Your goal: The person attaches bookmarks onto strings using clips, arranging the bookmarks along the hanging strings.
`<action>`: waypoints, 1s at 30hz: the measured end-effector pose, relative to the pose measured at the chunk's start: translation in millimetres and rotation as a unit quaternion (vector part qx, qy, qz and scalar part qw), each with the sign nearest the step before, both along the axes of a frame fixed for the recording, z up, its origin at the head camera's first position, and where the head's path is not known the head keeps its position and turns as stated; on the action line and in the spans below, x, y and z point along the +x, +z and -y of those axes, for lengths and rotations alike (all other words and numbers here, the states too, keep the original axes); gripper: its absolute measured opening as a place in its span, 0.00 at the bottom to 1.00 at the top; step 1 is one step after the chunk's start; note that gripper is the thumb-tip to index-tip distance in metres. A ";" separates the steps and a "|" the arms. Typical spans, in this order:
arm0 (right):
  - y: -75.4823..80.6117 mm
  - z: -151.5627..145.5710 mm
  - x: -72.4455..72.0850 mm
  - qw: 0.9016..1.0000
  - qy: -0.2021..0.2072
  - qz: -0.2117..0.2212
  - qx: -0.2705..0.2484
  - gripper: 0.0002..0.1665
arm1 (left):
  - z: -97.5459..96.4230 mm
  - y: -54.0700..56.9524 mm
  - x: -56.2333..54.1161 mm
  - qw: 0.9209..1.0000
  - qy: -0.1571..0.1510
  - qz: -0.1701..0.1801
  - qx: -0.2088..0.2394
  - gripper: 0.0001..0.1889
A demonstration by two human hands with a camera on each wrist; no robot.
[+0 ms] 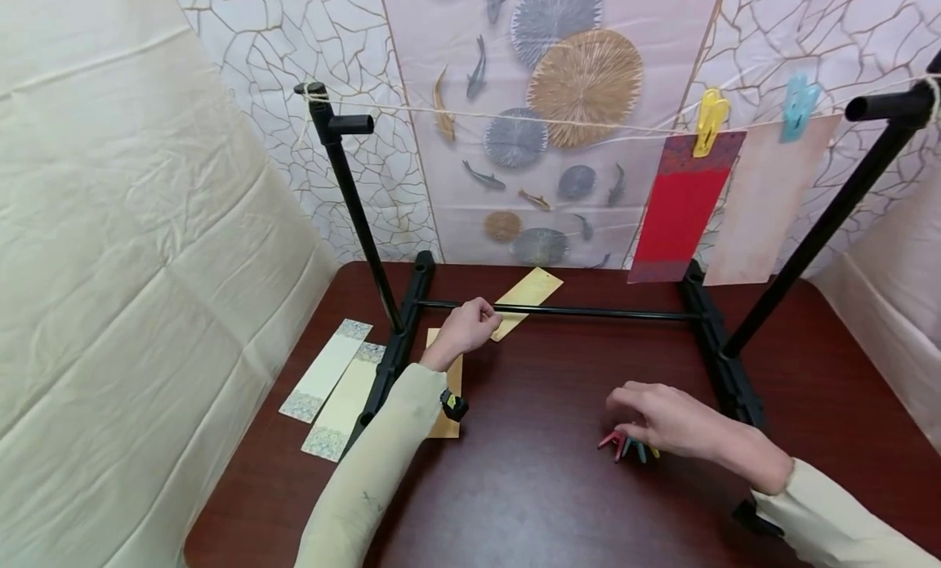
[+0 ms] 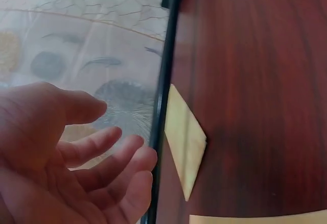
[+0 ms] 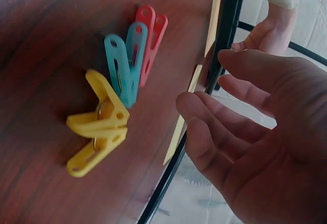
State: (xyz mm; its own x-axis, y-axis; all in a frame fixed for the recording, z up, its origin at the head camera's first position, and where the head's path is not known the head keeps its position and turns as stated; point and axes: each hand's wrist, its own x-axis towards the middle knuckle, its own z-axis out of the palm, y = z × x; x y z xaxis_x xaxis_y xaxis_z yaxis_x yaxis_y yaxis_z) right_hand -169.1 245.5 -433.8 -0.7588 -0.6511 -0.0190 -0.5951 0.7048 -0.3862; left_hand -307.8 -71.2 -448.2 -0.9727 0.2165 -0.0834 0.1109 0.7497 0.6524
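Clothespins (image 3: 130, 92) in red, blue and yellow, bunched on the dark table (image 1: 559, 503), just beside the right hand (image 1: 669, 421).
Right thumb and fingertips apart, fingers loosely bent; left hand (image 1: 465, 331) near the yellow strip (image 1: 540, 286), thumb likewise apart from its bent fingers. Yellow strip slanting under the stand's low black bar (image 1: 595, 311); tan strip (image 1: 444, 428) partly hidden by the left sleeve (image 1: 382, 453); two pale strips (image 1: 327, 372) at far left. Red strip (image 1: 676, 216) and pink strip (image 1: 764, 200) clipped to the string (image 1: 412, 108).
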 end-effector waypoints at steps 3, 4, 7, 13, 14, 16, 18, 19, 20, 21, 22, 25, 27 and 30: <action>-5.2 2.4 2.2 1.000 0.015 0.019 -0.004 0.10 | -0.9 -8.1 1.0 0.999 -0.006 -0.010 -0.031 0.14; -6.6 3.2 3.0 1.000 0.020 0.020 -0.005 0.09 | -1.4 -10.7 1.6 0.999 -0.013 -0.016 -0.041 0.14; -10.2 4.8 5.3 1.000 0.023 0.016 0.002 0.07 | -3.2 -17.9 3.8 0.994 -0.050 -0.044 -0.083 0.16; -14.7 10.8 7.6 0.999 0.026 -0.012 0.030 0.10 | -6.4 -27.3 10.9 0.970 -0.109 -0.105 -0.190 0.14; -15.8 11.8 7.6 0.999 0.029 -0.019 0.032 0.10 | -6.7 -28.3 11.5 0.967 -0.104 -0.110 -0.204 0.13; -17.8 13.6 8.0 0.998 0.034 -0.034 0.038 0.11 | -7.3 -30.6 11.5 0.963 -0.085 -0.115 -0.227 0.11; -19.8 15.1 8.2 0.997 0.040 -0.051 0.042 0.13 | -7.9 -32.2 10.3 0.964 -0.060 -0.114 -0.234 0.10; -20.6 15.6 8.2 0.997 0.041 -0.056 0.045 0.13 | -8.3 -32.7 9.6 0.964 -0.050 -0.112 -0.236 0.10; -21.3 16.0 8.2 0.996 0.042 -0.061 0.047 0.13 | -8.9 -32.8 9.0 0.965 -0.043 -0.111 -0.235 0.10; -21.8 16.5 8.2 0.996 0.043 -0.064 0.049 0.14 | -9.5 -32.9 8.5 0.965 -0.039 -0.110 -0.236 0.10; -22.0 17.0 8.2 0.996 0.044 -0.064 0.050 0.14 | -10.2 -32.3 8.5 0.964 -0.040 -0.108 -0.239 0.11; -22.0 18.4 7.3 0.996 0.046 -0.059 0.055 0.13 | -12.4 -31.5 8.5 0.959 -0.055 -0.092 -0.263 0.14; -21.8 18.9 6.0 0.996 0.048 -0.058 0.058 0.12 | -13.7 -30.5 9.5 0.954 -0.067 -0.075 -0.281 0.16; -20.9 18.3 3.2 0.996 0.047 -0.044 0.067 0.12 | -15.2 -31.9 9.3 0.951 -0.075 -0.066 -0.292 0.20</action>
